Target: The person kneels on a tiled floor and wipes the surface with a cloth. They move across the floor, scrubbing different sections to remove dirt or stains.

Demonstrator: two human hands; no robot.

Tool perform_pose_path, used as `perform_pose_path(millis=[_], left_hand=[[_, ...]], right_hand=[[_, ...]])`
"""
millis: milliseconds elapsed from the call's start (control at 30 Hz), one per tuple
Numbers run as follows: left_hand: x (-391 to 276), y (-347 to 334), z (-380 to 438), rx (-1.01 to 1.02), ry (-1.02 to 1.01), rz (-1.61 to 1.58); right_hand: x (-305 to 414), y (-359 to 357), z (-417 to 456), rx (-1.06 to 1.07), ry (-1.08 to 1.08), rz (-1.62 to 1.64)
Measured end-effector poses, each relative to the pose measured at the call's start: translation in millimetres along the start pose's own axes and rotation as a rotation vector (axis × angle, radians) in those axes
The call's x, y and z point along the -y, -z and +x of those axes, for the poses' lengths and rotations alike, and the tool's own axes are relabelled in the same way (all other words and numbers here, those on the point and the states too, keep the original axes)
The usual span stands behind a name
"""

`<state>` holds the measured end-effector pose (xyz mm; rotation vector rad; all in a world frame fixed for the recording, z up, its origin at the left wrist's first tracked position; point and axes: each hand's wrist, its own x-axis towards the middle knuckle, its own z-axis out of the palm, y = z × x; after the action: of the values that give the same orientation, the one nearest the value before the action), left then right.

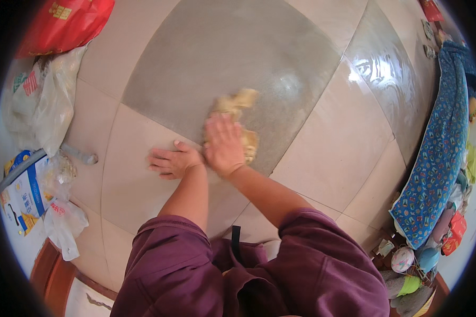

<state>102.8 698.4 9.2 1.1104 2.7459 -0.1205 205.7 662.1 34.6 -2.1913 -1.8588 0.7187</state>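
Observation:
My right hand point(223, 143) lies flat on a crumpled yellowish-tan cloth point(249, 142) on the tiled floor, near the lower corner of a grey tile point(230, 55). The hand and cloth are somewhat blurred. Part of the cloth shows beyond my fingertips and part beside the hand on its right; the rest is hidden under the palm. To its left, my left hand point(175, 159) rests palm down on a pinkish-beige tile point(142, 190), fingers spread, holding nothing. The two wrists are close together.
At the left are a red bag point(67, 27), plastic bags point(55, 103) and a printed package point(27, 190). A blue patterned cloth point(436, 158) covers something along the right side, with balls point(402, 259) below it. Another grey tile point(384, 75) looks shiny at the upper right.

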Motion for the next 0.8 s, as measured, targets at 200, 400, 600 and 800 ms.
perform_pose_path(millis=[200, 400, 600, 800], left_hand=[[2.0, -6.1, -2.5, -0.031, 0.001, 0.003], [-0.9, -2.3, -3.6, -0.061, -0.004, 0.004], [-3.1, -0.9, -6.0, -0.039, 0.004, -0.01], [-4.6, 3.7, -8.2, -0.024, 0.016, 0.021]], right_hand=[[-35.7, 27.4, 62.4, -0.016, 0.276, -0.155], [-144.3, 91.2, 143.2, -0.28, -0.162, -0.211], [-242.5, 104.3, 105.2, -0.442, -0.526, -0.226], [-208.1, 72.6, 31.5, -0.433, -0.716, -0.19]])
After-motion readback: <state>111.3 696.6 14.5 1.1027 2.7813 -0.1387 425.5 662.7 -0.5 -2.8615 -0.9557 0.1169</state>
